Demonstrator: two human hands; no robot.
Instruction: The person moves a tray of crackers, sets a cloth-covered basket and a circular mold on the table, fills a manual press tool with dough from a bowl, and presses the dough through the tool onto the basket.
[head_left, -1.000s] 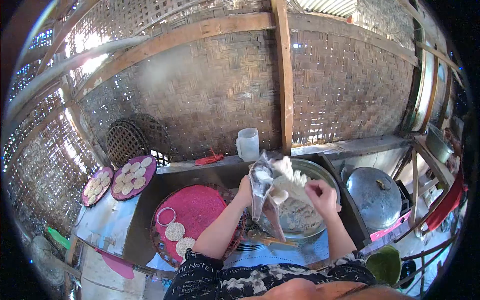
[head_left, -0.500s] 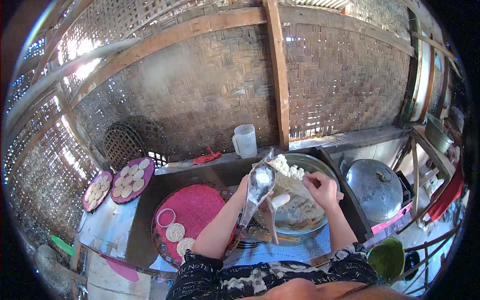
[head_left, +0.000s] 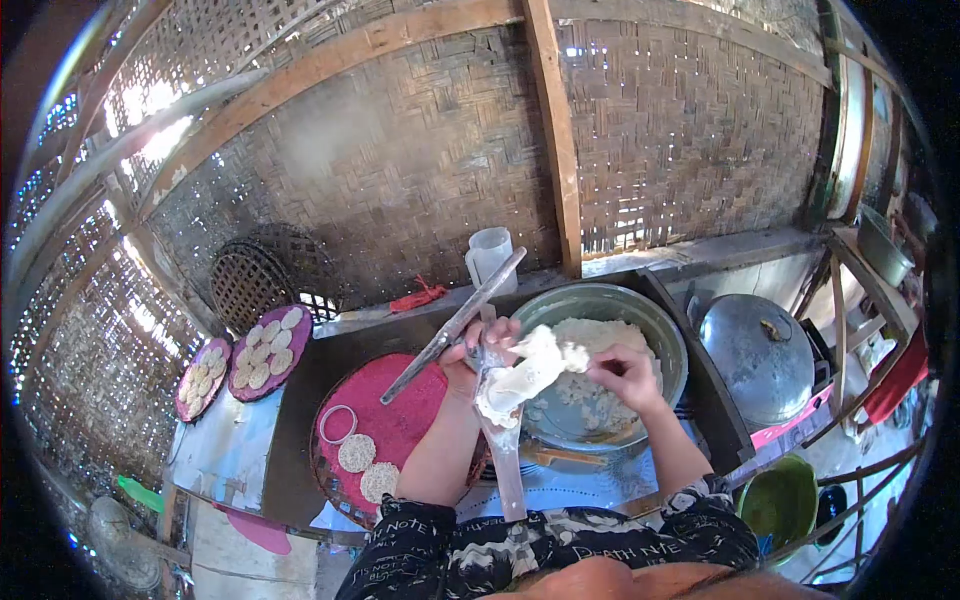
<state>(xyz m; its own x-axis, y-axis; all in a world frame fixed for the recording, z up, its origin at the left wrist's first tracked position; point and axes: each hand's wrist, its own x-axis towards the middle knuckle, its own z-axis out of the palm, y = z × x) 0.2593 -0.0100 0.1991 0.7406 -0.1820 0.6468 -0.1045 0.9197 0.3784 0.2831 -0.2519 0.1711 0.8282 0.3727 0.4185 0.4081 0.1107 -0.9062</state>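
Observation:
My left hand (head_left: 478,350) grips a worn two-handled hand press (head_left: 507,450), its long arms spread apart. White dough (head_left: 530,375) fills the press's cup and sticks up above it. My right hand (head_left: 630,378) is closed, its fingertips at a lumpy end of that dough. Beneath the right hand stands a large metal basin (head_left: 672,345) with more crumbly white dough (head_left: 600,340) inside. Left of my left forearm lies a round pink mat (head_left: 385,400), bearing a white ring (head_left: 338,424) and two lacy white discs (head_left: 357,453).
Two purple trays (head_left: 240,385) of pale discs lean at the far left. A clear jug (head_left: 490,255) and a red plastic bag (head_left: 418,295) sit on the back ledge. At right are a lidded metal pot (head_left: 757,355) and a green bucket (head_left: 778,510).
The press has been tilted, its arms now swung wide. My right hand has brought the dough from above the basin leftward to the press cup, which now holds dough.

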